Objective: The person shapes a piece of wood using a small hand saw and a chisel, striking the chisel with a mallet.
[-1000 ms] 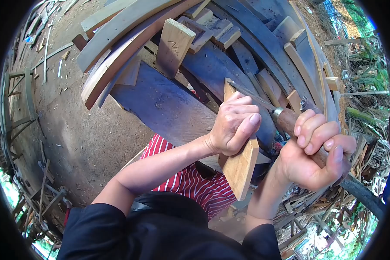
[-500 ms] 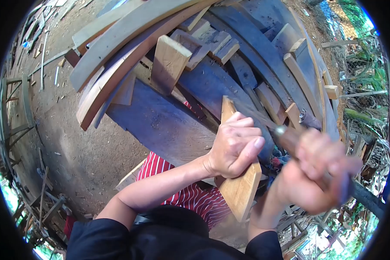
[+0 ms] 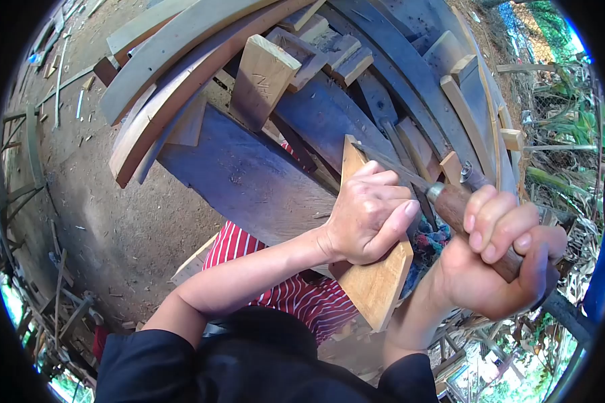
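Note:
Near the middle, my left hand (image 3: 373, 215) is closed around a flat, light wooden board (image 3: 376, 285), which slants with its pointed end up and its wide end down by my lap. On the right, my right hand (image 3: 501, 252) grips the brown wooden handle (image 3: 452, 207) of a chisel-like tool. The tool's long metal blade (image 3: 400, 168) points up and left, its tip beside the board's upper end. Behind both hands lies a wide dark plank (image 3: 249, 181).
Long curved boards (image 3: 181, 60) and small wood blocks (image 3: 265, 77) are stacked ahead. A patterned cloth (image 3: 430, 242) lies beneath my right wrist. Bare dirt ground (image 3: 128, 228) with scraps is at left; plants (image 3: 571, 134) and a wire fence stand at right.
The tool in my right hand, blurred before, now shows sharply, its tip close to the board's upper end. The board's lower end has shifted slightly right and up.

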`<state>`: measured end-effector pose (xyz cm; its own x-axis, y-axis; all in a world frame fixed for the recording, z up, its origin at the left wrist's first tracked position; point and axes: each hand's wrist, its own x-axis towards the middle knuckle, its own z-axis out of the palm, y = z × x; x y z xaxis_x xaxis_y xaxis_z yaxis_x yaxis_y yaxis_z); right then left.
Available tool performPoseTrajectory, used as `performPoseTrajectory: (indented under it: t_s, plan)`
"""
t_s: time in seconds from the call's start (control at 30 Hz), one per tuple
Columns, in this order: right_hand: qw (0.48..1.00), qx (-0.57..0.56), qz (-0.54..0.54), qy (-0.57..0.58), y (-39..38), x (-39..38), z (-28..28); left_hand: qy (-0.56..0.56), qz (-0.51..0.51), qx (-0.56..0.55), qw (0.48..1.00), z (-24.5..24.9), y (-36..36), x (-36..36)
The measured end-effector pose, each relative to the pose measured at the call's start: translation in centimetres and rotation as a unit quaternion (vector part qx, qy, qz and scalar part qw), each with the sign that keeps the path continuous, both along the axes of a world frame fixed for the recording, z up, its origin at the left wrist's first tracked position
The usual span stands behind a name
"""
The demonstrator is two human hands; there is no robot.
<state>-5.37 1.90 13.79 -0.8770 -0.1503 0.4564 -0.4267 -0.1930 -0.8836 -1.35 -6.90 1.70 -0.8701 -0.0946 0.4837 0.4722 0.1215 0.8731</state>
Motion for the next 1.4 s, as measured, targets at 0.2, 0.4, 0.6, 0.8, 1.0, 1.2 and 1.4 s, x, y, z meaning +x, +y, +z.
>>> performPoseTrajectory:
  t_s: [0.2,0.4,0.6,0.8,1.0,1.2,1.4]
  plan:
    - [1.0,-0.003,-0.017,-0.004,-0.1,-0.3,0.2,0.005,-0.001,0.001,1.0,-0.2,0.2,0.0]
    - [0.998,0.037,-0.039,0.035,0.4,-0.5,0.0,0.017,0.009,0.002,1.0,-0.4,0.2,0.0]
    - [1.0,-0.011,-0.002,0.012,0.6,-0.4,0.7,0.004,0.005,-0.001,1.0,-0.5,0.2,0.0]
    - [0.999,-0.034,-0.022,0.016,0.8,-0.5,0.9,0.004,0.004,-0.011,1.0,-0.2,-0.1,-0.4]
    - [0.999,0.003,-0.037,0.0,-0.3,-0.5,0.1,0.002,0.004,-0.004,1.0,-0.1,0.0,-0.1]
    - [1.0,-0.026,0.002,0.011,-0.4,-0.3,0.0,0.001,0.006,-0.003,1.0,-0.2,0.2,0.0]
    - [0.999,-0.015,0.021,0.043,-1.0,-0.9,-2.8,0.008,-0.003,0.007,1.0,-0.4,0.0,0.5]
